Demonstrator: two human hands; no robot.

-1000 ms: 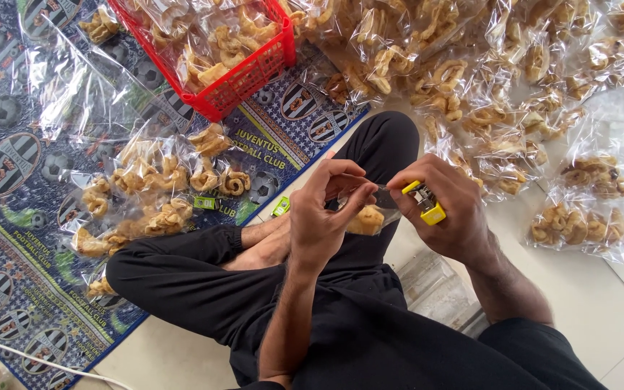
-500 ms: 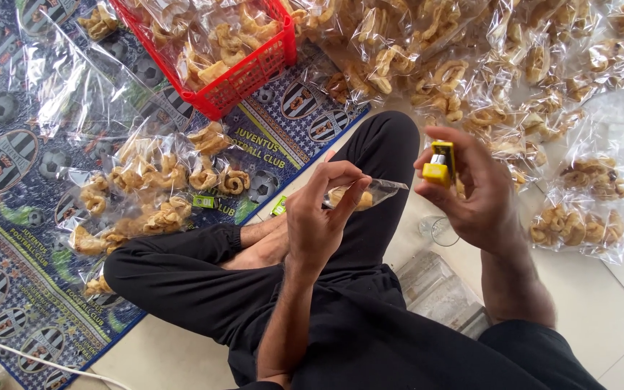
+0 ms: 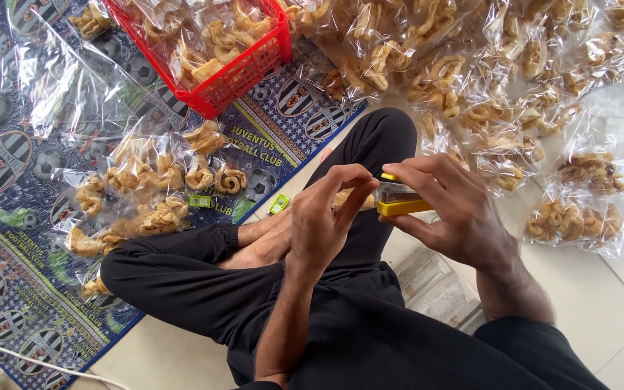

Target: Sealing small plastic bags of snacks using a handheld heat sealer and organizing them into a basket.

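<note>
Looking down from the head camera, the person sits cross-legged in black trousers (image 3: 182, 278) on a pale tiled floor (image 3: 601, 303), both hands raised over the lap so the work sits close to the eyes. The right hand (image 3: 456, 217) is wrapped around a small yellow-and-metal stapler (image 3: 399, 202), fingers above and thumb below, placed for a squeeze. The left hand (image 3: 323, 220) pinches the top of a small clear plastic bag of golden fried snacks (image 3: 346, 198), feeding its gathered mouth into the stapler's nose; the bag is mostly hidden behind the fingers, so how far it reaches in cannot be told.

A red plastic mesh basket (image 3: 236, 76) holding more snack bags stands ahead on a blue patterned mat with black-and-white striped crests (image 3: 16, 209), within arm's reach. Loose filled bags (image 3: 146, 191) lie on the mat just beside the left knee, and a larger heap of similar bags (image 3: 485, 79) spreads across the floor by the right side. Two small green boxes (image 3: 278, 204) lie near the bare foot (image 3: 261, 242).
</note>
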